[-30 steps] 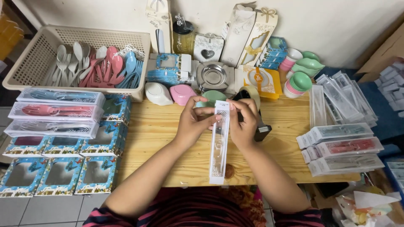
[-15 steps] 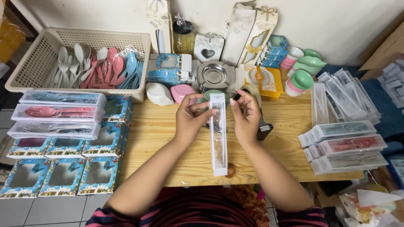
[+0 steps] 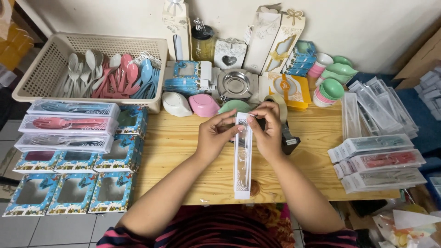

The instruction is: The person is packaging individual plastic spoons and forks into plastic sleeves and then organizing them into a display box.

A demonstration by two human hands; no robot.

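Both hands at top of long window box, over the table.
Left hand (image 3: 213, 137) and right hand (image 3: 267, 133) pinched the box (image 3: 242, 160) at its top flap, above the table (image 3: 179, 151). Likely light, thin card, crushable; best held by edges.

Wooden table (image 3: 183, 151) with basket (image 3: 41, 73), tape dispenser (image 3: 287, 138), stacked clear boxes (image 3: 381, 160).

We count one beige basket (image 3: 41, 69) of plastic cutlery far left, three filled clear packs (image 3: 69, 126) stacked below it, and three more filled packs (image 3: 379, 160) at right. One long narrow box (image 3: 242, 160) stands in the middle, one tape dispenser (image 3: 287, 138) just beyond it, two tall gift boxes (image 3: 275, 36) far.
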